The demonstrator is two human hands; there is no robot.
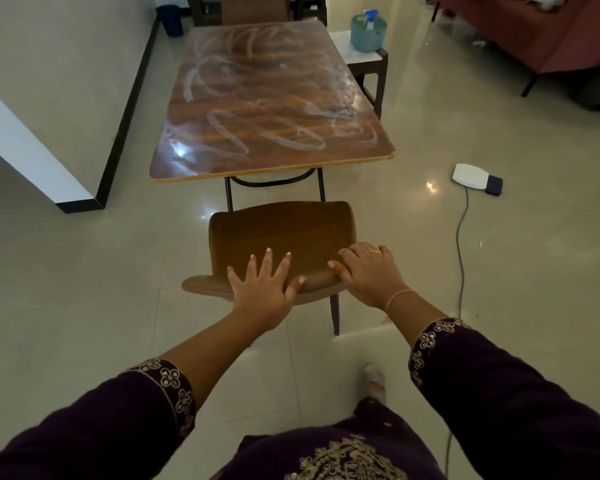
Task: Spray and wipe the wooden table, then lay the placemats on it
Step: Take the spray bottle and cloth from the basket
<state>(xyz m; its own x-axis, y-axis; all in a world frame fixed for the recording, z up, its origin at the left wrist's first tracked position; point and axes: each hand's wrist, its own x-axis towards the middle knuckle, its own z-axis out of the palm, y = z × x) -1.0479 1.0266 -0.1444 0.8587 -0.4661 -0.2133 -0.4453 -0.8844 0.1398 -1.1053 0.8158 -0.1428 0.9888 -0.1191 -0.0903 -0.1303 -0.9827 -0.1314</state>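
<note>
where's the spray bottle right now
Head view, upper right of centre: the spray bottle sits in a teal basket on the small side table beside the wooden table's far right corner.

brown chair [281, 233] | teal basket [364, 39] on side table [361, 57] | white corded device [470, 174]
</note>
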